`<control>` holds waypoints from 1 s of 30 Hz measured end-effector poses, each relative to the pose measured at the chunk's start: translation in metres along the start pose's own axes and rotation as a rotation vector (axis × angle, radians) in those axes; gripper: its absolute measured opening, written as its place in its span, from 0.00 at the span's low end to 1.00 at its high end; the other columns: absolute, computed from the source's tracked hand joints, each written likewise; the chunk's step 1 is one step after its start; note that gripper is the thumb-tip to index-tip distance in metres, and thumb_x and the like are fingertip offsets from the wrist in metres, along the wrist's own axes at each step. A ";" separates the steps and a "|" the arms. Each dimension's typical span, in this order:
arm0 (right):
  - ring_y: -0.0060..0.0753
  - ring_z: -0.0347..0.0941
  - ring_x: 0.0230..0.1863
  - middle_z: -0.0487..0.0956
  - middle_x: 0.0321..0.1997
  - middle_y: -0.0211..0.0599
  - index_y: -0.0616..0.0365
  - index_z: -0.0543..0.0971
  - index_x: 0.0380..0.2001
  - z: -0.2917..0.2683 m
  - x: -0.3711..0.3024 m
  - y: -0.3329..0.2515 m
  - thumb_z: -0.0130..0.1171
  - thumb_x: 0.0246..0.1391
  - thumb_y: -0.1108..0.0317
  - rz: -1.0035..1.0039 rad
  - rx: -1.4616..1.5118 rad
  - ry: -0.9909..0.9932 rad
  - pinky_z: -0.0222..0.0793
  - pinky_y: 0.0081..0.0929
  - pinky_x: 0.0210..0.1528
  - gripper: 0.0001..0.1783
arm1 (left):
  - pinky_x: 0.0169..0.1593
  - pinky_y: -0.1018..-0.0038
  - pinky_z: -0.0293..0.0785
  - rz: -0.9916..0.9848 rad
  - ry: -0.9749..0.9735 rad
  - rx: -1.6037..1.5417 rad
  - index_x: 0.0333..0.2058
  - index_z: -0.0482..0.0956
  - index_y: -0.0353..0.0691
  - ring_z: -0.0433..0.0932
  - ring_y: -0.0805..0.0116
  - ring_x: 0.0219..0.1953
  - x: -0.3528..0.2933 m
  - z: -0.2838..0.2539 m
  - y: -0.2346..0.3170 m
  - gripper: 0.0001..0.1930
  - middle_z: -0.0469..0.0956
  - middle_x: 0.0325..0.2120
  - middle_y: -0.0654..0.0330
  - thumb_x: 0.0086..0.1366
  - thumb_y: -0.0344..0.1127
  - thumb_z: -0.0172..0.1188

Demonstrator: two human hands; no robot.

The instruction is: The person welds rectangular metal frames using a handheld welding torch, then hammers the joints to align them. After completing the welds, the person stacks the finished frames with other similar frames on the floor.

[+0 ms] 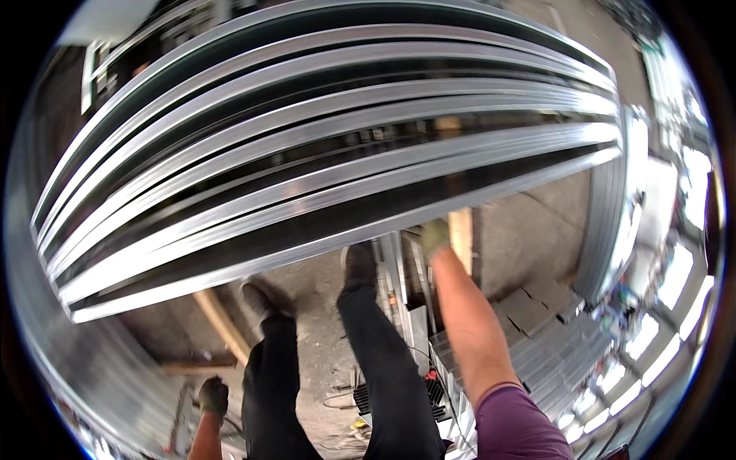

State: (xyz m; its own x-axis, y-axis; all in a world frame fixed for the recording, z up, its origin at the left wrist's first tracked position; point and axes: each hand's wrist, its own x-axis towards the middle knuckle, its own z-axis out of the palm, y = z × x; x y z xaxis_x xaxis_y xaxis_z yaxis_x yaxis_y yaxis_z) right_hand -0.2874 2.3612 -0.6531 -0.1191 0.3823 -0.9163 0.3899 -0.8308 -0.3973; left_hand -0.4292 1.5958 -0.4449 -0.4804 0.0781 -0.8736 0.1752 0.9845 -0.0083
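Several long, shiny metal profiles (429, 208) lie side by side across the view, with dark gaps between them. My right hand (435, 236), in a greenish glove, reaches to the near edge of the closest profile. Its fingers are blurred and partly hidden there, so their grip does not show. Low on the left, away from the profiles, hangs my left hand (213, 396) in a dark glove. Its fingers look curled closed, and nothing shows in them.
Wooden beams (222, 326) lie beneath the profiles near my feet. Narrow metal rails (414, 330) run beside my right leg. Flat grey slabs (529, 310) lie on the floor at right. A stack of metal profiles (602, 222) stands at the far right.
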 end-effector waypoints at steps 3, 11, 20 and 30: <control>0.52 0.77 0.66 0.75 0.71 0.38 0.48 0.61 0.76 -0.022 -0.005 0.005 0.60 0.70 0.58 -0.063 0.054 -0.220 0.76 0.54 0.67 0.36 | 0.58 0.58 0.81 -0.266 -0.042 -0.356 0.50 0.89 0.37 0.87 0.47 0.52 -0.018 0.018 0.040 0.20 0.87 0.49 0.43 0.65 0.42 0.60; 0.50 0.65 0.76 0.69 0.78 0.39 0.53 0.70 0.73 0.075 -0.084 0.036 0.58 0.72 0.56 0.112 -0.250 -0.257 0.60 0.59 0.75 0.31 | 0.61 0.67 0.79 -0.337 -0.031 -0.974 0.54 0.87 0.37 0.85 0.65 0.53 -0.113 0.020 0.132 0.18 0.89 0.49 0.54 0.71 0.41 0.65; 0.52 0.86 0.52 0.88 0.50 0.52 0.58 0.84 0.57 0.231 -0.151 0.125 0.66 0.61 0.49 0.047 -1.466 -0.381 0.80 0.48 0.55 0.29 | 0.56 0.70 0.80 -0.482 0.161 -1.747 0.54 0.86 0.37 0.84 0.69 0.49 -0.125 -0.026 0.184 0.15 0.89 0.46 0.57 0.75 0.36 0.63; 0.54 0.82 0.61 0.86 0.56 0.55 0.56 0.86 0.52 0.423 -0.208 0.225 0.66 0.59 0.39 -1.036 -2.587 -0.366 0.78 0.50 0.60 0.32 | 0.51 0.69 0.80 -0.226 -0.005 -1.785 0.59 0.83 0.41 0.86 0.67 0.45 -0.055 -0.016 0.245 0.22 0.88 0.41 0.57 0.74 0.48 0.64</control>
State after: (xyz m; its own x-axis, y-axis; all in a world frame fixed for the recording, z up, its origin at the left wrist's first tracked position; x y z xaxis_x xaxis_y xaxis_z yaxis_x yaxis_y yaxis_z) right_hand -0.5614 1.9234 -0.5732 -0.6809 -0.1100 -0.7241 -0.2106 0.9763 0.0497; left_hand -0.3735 1.8354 -0.3908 -0.3581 -0.0648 -0.9314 -0.9302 -0.0611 0.3619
